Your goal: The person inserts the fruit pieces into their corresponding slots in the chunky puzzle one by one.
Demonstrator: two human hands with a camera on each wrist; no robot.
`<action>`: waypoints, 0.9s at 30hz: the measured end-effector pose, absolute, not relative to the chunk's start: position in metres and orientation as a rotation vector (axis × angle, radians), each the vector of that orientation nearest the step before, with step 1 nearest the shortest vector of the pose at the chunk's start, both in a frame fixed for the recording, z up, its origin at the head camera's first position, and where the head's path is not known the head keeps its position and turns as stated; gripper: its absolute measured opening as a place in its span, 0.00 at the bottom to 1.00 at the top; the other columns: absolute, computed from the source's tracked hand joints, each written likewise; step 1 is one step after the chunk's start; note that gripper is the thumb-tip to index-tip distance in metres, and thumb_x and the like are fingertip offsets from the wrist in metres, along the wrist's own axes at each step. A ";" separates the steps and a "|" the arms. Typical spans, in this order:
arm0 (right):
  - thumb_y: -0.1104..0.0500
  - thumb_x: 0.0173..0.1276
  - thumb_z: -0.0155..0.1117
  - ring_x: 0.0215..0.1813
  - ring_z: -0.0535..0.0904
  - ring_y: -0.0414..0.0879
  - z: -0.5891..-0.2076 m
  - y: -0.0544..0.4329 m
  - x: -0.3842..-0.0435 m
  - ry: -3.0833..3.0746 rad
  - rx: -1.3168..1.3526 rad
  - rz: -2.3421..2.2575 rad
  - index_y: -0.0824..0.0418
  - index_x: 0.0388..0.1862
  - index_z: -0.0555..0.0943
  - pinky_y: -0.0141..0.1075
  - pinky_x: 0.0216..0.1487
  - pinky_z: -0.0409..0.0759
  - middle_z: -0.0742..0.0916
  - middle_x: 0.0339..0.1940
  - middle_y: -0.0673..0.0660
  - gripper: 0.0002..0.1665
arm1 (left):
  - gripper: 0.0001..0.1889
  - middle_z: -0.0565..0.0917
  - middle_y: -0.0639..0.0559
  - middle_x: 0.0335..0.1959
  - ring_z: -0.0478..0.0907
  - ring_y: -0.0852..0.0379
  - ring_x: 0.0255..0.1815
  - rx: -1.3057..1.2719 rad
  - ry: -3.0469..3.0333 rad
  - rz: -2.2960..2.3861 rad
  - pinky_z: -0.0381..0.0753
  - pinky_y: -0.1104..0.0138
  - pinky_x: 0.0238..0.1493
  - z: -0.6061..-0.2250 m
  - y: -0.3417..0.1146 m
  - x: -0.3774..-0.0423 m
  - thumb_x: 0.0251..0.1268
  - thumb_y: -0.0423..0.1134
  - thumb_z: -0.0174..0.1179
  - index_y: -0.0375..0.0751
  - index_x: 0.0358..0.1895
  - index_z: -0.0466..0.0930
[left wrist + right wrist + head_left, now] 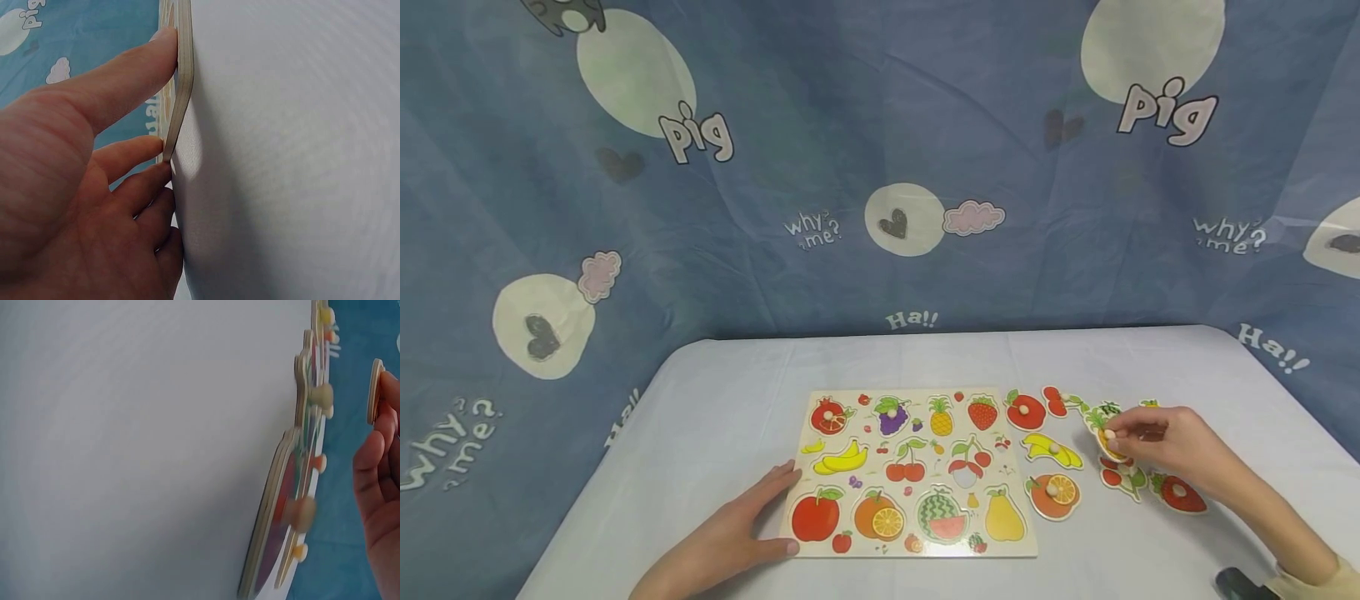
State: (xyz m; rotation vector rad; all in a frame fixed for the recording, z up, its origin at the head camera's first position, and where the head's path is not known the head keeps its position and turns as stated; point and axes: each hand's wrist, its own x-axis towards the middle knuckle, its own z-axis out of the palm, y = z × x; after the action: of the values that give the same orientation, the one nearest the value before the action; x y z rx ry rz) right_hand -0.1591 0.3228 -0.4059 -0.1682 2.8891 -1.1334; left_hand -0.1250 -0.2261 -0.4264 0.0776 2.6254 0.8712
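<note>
A wooden fruit puzzle board (847,397) lies flat on the table. My left hand (730,533) rests at the board's left edge, thumb by the near corner and fingers further up; the left wrist view shows thumb and fingertips touching the edge. To the right, my right hand (1183,450) pinches a pineapple puzzle piece (1100,427) by its knob, above other loose pieces. In the right wrist view the held piece (375,394) is clear of the table. Beneath and beside that hand lie a cherry-like piece (1129,481) and a strawberry piece (1180,494), partly overlapped.
Between board and right hand lie an orange piece (1052,497), a banana piece (1051,450), an apple-like red piece (1025,411) and a cherry piece (1055,402), all knobbed. A white cloth (737,375) covers the table. A patterned blue curtain (835,108) hangs behind.
</note>
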 end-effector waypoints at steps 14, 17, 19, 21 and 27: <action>0.54 0.62 0.74 0.35 0.81 0.41 -0.402 0.295 -0.162 2.803 -0.302 -1.235 0.56 0.41 0.87 0.34 0.32 0.83 0.86 0.32 0.50 0.11 | 0.49 0.63 0.51 0.75 0.64 0.47 0.69 0.086 2.620 0.875 0.70 0.39 0.60 -0.427 -0.228 -0.125 0.42 0.55 0.77 0.57 0.73 0.65; 0.54 0.62 0.73 0.36 0.81 0.42 -0.401 0.289 -0.163 2.803 -0.307 -1.216 0.55 0.41 0.87 0.33 0.33 0.82 0.86 0.32 0.49 0.10 | 0.49 0.63 0.51 0.75 0.64 0.47 0.70 0.077 2.624 0.860 0.70 0.39 0.60 -0.427 -0.227 -0.125 0.42 0.55 0.77 0.57 0.73 0.66; 0.54 0.62 0.73 0.35 0.81 0.43 -0.400 0.286 -0.164 2.808 -0.320 -1.201 0.54 0.40 0.87 0.33 0.33 0.82 0.86 0.32 0.49 0.09 | 0.49 0.63 0.51 0.75 0.64 0.47 0.70 0.071 2.624 0.851 0.71 0.39 0.60 -0.426 -0.226 -0.125 0.41 0.55 0.77 0.57 0.73 0.66; 0.53 0.62 0.73 0.35 0.80 0.43 -0.400 0.283 -0.164 2.823 -0.329 -1.179 0.54 0.40 0.87 0.33 0.33 0.82 0.86 0.32 0.48 0.09 | 0.49 0.63 0.51 0.75 0.63 0.47 0.70 0.065 2.623 0.844 0.70 0.39 0.60 -0.426 -0.226 -0.125 0.41 0.55 0.77 0.57 0.73 0.66; 0.53 0.60 0.75 0.34 0.80 0.41 -0.399 0.275 -0.166 2.880 -0.394 -1.136 0.53 0.38 0.87 0.32 0.34 0.81 0.85 0.30 0.45 0.10 | 0.49 0.62 0.50 0.76 0.61 0.45 0.72 0.062 2.624 0.854 0.69 0.40 0.62 -0.425 -0.225 -0.125 0.42 0.54 0.78 0.56 0.73 0.65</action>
State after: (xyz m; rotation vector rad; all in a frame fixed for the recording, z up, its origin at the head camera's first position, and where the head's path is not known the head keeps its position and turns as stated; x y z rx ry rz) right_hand -0.1664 0.2745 -0.3987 -0.3942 2.8799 -1.1356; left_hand -0.1247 -0.2253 -0.4246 0.0618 2.6240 0.8536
